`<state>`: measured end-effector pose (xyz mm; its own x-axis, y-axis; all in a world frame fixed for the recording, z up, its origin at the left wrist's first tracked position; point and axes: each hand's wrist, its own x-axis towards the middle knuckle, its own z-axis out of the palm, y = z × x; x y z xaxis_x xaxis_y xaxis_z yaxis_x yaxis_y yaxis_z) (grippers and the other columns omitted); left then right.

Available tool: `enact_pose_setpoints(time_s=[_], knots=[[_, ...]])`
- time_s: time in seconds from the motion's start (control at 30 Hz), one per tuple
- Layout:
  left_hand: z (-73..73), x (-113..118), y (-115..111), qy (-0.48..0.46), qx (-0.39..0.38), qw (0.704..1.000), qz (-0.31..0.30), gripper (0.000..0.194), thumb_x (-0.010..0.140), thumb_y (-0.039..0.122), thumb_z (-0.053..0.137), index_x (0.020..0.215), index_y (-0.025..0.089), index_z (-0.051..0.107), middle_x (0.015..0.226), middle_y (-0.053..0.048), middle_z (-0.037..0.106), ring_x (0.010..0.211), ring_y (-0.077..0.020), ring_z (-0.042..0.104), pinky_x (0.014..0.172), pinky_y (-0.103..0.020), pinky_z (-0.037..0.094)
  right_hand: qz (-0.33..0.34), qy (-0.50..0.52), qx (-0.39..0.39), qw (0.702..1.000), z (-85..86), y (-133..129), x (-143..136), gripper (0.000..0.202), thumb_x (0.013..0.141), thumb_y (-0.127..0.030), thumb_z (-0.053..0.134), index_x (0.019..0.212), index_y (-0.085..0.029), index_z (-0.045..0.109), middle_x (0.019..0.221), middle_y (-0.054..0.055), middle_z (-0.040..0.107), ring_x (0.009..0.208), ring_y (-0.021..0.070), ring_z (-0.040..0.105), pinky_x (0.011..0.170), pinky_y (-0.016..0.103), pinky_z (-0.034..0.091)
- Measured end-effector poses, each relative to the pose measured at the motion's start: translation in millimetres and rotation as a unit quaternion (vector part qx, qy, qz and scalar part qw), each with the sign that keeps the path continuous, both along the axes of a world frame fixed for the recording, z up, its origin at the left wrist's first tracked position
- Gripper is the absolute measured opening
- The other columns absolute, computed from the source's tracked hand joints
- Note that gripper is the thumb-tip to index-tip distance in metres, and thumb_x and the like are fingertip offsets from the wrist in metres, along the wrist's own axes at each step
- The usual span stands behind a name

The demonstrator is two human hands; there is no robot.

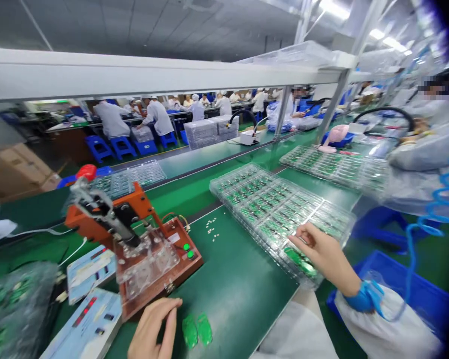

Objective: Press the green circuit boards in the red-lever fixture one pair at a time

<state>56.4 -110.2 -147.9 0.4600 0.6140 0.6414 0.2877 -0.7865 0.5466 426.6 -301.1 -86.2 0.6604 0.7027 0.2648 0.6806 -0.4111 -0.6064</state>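
Our left fingers (167, 303) are loosely parted, empty, beside two boards (189, 331) on the bench (243, 289); right ones curl over the tray's (319, 207) near corner, grip unclear. Leaning on that overhang could spill boards.

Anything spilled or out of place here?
Small white bits lie scattered on the bench between the jig and the tray under the right hand; they look spilled, though I can't tell what they are. Two green boards lie loose, but side by side.
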Motion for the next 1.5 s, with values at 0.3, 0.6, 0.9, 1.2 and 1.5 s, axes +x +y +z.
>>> enact_pose_setpoints(time_s=[0.3, 0.6, 0.9, 1.2, 1.5], knots=[[6.5, -4, -7, 0.099, -0.053, 0.993, -0.040, 0.013, 0.099, 0.019, 0.058, 0.094, 0.021, 0.071, 0.098, -0.005, 0.076, 0.095, -0.0201, 0.070, 0.087, -0.034, 0.058, 0.441, 0.134, -0.049, 0.886, -50.1, 67, -149, 0.008, 0.098, -0.033, 0.064, 0.100, -0.026, 0.069, 0.113, 0.004, 0.074, 0.110, 0.0226, 0.065, 0.099, 0.037, 0.049], [-5.8, -25, -35, 0.154, -0.088, 0.984, -0.034, 0.012, 0.087, 0.023, 0.075, 0.099, 0.023, 0.074, 0.115, -0.010, 0.074, 0.115, -0.0299, 0.064, 0.097, -0.048, 0.058, 0.453, 0.105, -0.103, 0.879, -61.0, 79, -167, 0.025, 0.082, -0.036, 0.084, 0.102, -0.027, 0.072, 0.128, 0.005, 0.074, 0.120, 0.0296, 0.062, 0.103, 0.047, 0.048], [-7.5, -21, -35, 0.191, -0.129, 0.973, -0.031, 0.031, 0.069, 0.023, 0.091, 0.096, 0.024, 0.076, 0.118, -0.007, 0.074, 0.120, -0.0341, 0.062, 0.100, -0.053, 0.055, 0.463, 0.132, -0.015, 0.876, -37.2, 111, -147, 0.016, 0.090, -0.038, 0.075, 0.103, -0.029, 0.073, 0.127, 0.005, 0.073, 0.118, 0.0259, 0.063, 0.103, 0.043, 0.051], [-5.9, -22, -36, 0.191, -0.138, 0.971, -0.029, 0.026, 0.073, 0.022, 0.087, 0.096, 0.025, 0.077, 0.114, -0.006, 0.076, 0.118, -0.0320, 0.063, 0.100, -0.050, 0.054, 0.492, -0.021, 0.088, 0.866, -5.4, 225, -156, 0.015, 0.088, -0.028, 0.076, 0.103, -0.024, 0.075, 0.116, 0.007, 0.077, 0.111, 0.0263, 0.066, 0.102, 0.046, 0.051], [-6.6, -20, -37, 0.154, -0.166, 0.973, -0.040, 0.028, 0.069, 0.013, 0.087, 0.092, 0.025, 0.075, 0.113, -0.004, 0.076, 0.117, -0.0317, 0.062, 0.100, -0.050, 0.053, 0.506, -0.050, 0.067, 0.859, -19.0, 238, -157, 0.015, 0.088, -0.027, 0.076, 0.102, -0.024, 0.075, 0.113, 0.006, 0.077, 0.107, 0.0264, 0.065, 0.101, 0.046, 0.049]])
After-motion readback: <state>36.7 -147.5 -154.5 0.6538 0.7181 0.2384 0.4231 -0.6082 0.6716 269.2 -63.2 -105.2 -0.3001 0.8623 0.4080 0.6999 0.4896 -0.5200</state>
